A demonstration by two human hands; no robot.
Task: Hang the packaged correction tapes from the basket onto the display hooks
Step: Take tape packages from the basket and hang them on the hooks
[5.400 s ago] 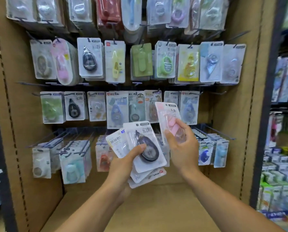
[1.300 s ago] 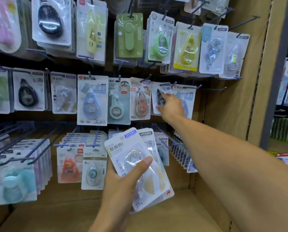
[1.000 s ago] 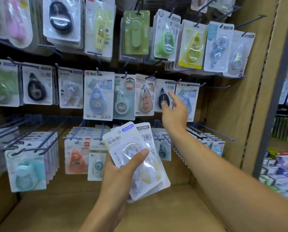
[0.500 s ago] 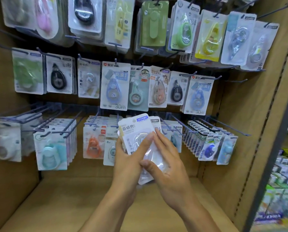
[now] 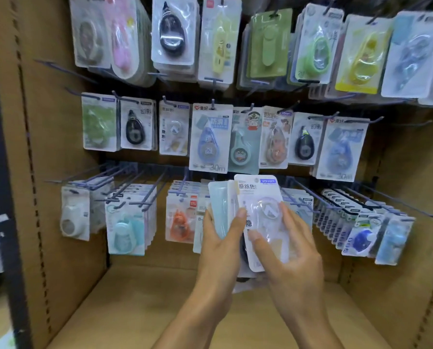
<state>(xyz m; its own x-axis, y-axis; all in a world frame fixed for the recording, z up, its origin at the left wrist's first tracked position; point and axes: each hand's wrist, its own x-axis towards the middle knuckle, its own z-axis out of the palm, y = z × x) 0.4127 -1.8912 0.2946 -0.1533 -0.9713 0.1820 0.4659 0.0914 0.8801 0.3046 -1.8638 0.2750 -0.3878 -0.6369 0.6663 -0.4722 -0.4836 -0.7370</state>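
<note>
My left hand [image 5: 219, 244] grips a small stack of packaged correction tapes [image 5: 221, 205] in front of the bottom hook row. My right hand [image 5: 289, 250] holds the front pack, a white card with a clear correction tape [image 5: 260, 210], and has it shifted right off the stack. A black correction tape pack [image 5: 305, 139] hangs on a hook in the middle row, right of centre. Another pack like the one in my right hand [image 5: 174, 132] hangs in the middle row to the left. No basket is in view.
Three rows of dark display hooks [image 5: 361, 197] carry many packaged tapes on a brown pegboard [image 5: 407, 159]. Long bare hook ends stick out at lower left [image 5: 89, 177] and lower right. A brown shelf floor [image 5: 135, 311] lies below my hands.
My right hand left a black tape pack hanging in the middle row, came back down to the stack and now pulls the front white pack away to the right.
</note>
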